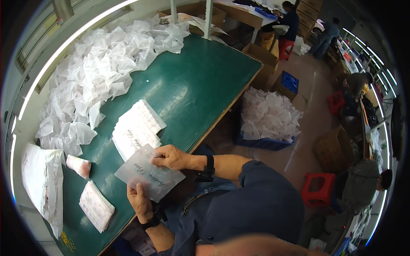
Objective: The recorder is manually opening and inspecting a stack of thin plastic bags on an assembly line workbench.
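Note:
Both my hands grip a frosted translucent plastic bag (147, 173) with dark script printing, stretched flat between them over the table's near edge. My left hand (140, 201) pinches its lower edge, thumb on top. My right hand (171, 158) is closed on its upper right side. A faint pinkish patch shows through the bag; I cannot tell what it is. Just beyond, a fanned stack of white printed bags (136, 130) lies on the green table (188, 81). Left of my hands sit a neat stack of pink-patterned white packets (96, 206) and a small rolled packet (78, 165).
A large heap of loose translucent bags (98, 64) covers the table's far left. A bulging white sack (42, 183) stands at the left edge. Right of the table, a blue crate (267, 143) overflows with similar bags. A red stool (318, 189) and several people are farther right.

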{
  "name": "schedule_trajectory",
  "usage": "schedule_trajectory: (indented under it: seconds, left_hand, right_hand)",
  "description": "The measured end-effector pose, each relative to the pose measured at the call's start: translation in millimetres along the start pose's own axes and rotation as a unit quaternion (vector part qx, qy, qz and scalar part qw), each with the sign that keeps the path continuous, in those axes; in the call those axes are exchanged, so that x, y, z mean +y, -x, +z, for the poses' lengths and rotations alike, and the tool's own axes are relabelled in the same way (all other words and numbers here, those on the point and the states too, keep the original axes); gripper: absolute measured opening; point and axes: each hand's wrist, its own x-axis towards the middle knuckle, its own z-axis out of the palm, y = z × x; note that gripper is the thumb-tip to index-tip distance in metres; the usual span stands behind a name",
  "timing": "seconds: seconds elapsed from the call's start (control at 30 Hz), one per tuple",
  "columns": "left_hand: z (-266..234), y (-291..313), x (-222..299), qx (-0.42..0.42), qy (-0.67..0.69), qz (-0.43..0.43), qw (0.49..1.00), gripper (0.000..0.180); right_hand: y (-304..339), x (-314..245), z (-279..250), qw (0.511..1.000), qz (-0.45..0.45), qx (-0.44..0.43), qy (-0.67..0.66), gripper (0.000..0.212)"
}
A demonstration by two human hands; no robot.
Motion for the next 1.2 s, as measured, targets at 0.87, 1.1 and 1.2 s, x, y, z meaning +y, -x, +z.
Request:
schedule_trajectory:
  seconds: [0.87,1.1,1.2]
  left_hand:
    - [1,3,7,-0.004,0.013,-0.052,0.999,0.022]
    - [12,1,3,0.031,0.047,-0.057,0.997,0.024]
    - [20,2,13,0.115,-0.086,0.067,0.987,0.026]
  right_hand:
    - [-8,-10,19,0.986,0.096,-0.106,-0.091,0.022]
    - [-5,-5,25,0.986,0.088,-0.099,-0.098,0.027]
    - [-6,-6,29,0.993,0.018,-0.023,-0.116,0.028]
